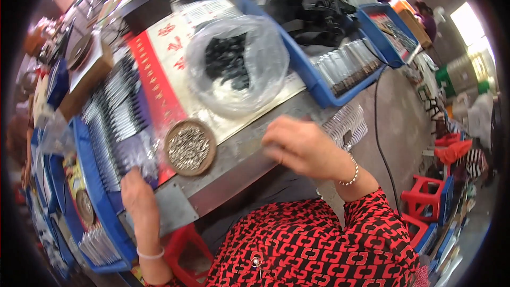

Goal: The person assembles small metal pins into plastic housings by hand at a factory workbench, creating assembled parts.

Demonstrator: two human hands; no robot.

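Fingers of the left hand [140,195] reach the near edge of some crumpled clear wrap [142,160]; whether they are clamped on it or merely touch, I cannot tell. Slim silvery pieces [127,127] lie in rows just beyond those fingers. The right hand [308,149], blurred, hangs over the edge of the surface [241,151], its fingertips close together; anything pinched there is hidden.

The step in hand looks like gathering small parts, and a grasp on one slim piece would call for a light pinch.

Counted: one round dish [212,149] of small metal parts [188,148], between the two sets of fingers; one clear plastic bag [271,56] of black parts [226,56], beyond the right fingers and leftward; one large blue tray [313,87], beyond them and rightward; one pale ribbed bundle [353,122] right of them. Silvery pieces, metal parts and black parts overlap too much to number.
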